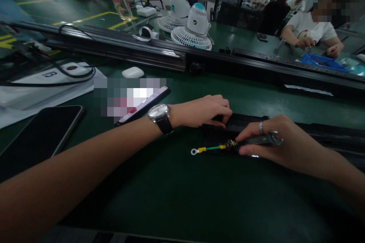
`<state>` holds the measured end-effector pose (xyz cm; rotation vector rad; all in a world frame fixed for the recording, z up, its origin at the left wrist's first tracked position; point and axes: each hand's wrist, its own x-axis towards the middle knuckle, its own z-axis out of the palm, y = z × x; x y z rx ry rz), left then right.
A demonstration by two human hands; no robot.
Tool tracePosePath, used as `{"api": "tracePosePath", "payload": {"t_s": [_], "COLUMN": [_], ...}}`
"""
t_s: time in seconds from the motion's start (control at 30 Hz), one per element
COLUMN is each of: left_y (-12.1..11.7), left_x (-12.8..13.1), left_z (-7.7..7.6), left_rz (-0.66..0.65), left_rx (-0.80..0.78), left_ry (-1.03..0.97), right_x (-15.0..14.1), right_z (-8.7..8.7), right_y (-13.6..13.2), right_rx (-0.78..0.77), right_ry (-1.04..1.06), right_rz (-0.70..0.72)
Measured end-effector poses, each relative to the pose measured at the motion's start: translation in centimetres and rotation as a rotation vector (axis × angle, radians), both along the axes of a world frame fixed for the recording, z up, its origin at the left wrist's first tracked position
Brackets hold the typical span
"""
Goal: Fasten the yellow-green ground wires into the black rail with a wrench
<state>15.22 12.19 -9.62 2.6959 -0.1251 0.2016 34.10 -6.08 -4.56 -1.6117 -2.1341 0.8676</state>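
Note:
My left hand [209,111], wearing a wristwatch [159,113], has its fingers curled over the end of a long black bar [244,120] lying on the table. My right hand [278,140] pinches a metal wrench [258,139]; its open jaw points right, and its other end meets a small brass-coloured nut or bolt [229,144]. From that fastener a short green wire [212,148] with yellow sleeves sticks out to the left, tipped by a ring terminal [194,152]. How the wrench sits on the fastener is too small to tell.
To the left lie a dark phone [40,136], a lit phone [144,104] and a white earbud case [132,72]. A long metal rail [119,53] crosses behind, with two white fans [196,26] beyond. Co-workers sit farther back, one person [313,32] at the right.

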Motion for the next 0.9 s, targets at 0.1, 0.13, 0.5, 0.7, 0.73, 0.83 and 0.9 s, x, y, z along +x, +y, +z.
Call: {"api": "tracePosePath", "payload": {"t_s": [0.1, 0.13, 0.5, 0.7, 0.73, 0.83, 0.9], "left_y": [0.1, 0.1, 0.1, 0.2, 0.2, 0.1, 0.1], "left_x": [0.0, 0.0, -0.1, 0.0, 0.0, 0.0, 0.0], "left_z": [0.0, 0.0, -0.1, 0.0, 0.0, -0.1, -0.1], "left_rz": [-0.003, -0.005, -0.003, -0.006, -0.007, -0.007, -0.006], "left_rx": [-0.007, -0.008, -0.017, -0.011, -0.01, -0.013, -0.016], "left_ry": [0.005, 0.006, -0.005, -0.002, -0.006, -0.019, -0.019], "right_x": [0.1, 0.1, 1.0, 1.2, 1.2, 1.1, 1.2], "right_z": [-0.1, -0.1, 0.4, 0.5, 0.5, 0.6, 0.6], "right_y": [-0.1, -0.1, 0.2, 0.3, 0.3, 0.3, 0.4], "right_rx": [-0.011, -0.017, -0.079, -0.047, -0.054, -0.074, -0.074], "right_ry": [0.041, 0.056, 0.08, 0.117, 0.118, 0.112, 0.114], "right_rz": [0.01, 0.012, 0.074, 0.116, 0.109, 0.087, 0.088]}}
